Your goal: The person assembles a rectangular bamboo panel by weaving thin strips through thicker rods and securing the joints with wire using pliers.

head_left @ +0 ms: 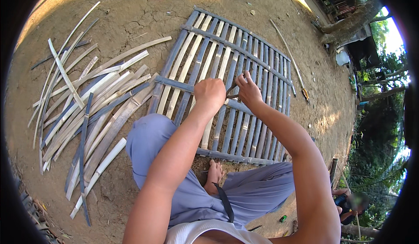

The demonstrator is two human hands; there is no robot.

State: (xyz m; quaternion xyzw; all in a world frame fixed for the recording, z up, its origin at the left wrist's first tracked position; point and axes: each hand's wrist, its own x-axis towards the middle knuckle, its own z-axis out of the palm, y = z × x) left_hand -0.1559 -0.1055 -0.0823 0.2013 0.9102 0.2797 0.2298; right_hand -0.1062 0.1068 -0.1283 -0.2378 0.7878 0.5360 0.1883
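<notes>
A slatted bamboo panel [186, 65] lies on the ground before me, its pale and dark grey slats crossed by rails. Over the middle rail [174, 83], my left hand [210, 94] is closed in a fist. My right hand [249, 91] is beside it, its fingers curled. Between the two hands runs a thin dark strip [232, 96], bent near my right fingers; both hands appear to grip it. My fingers partly hide the strip, so its ends and any contact with the rail do not show.
Loose split bamboo strips [102, 95] lie heaped to the left. Right of the panel are a long thin stick [286, 47] and a tool with an orange handle [305, 94]. My bare foot [214, 176] rests by the near rail. Another person [349, 207] is at the lower right.
</notes>
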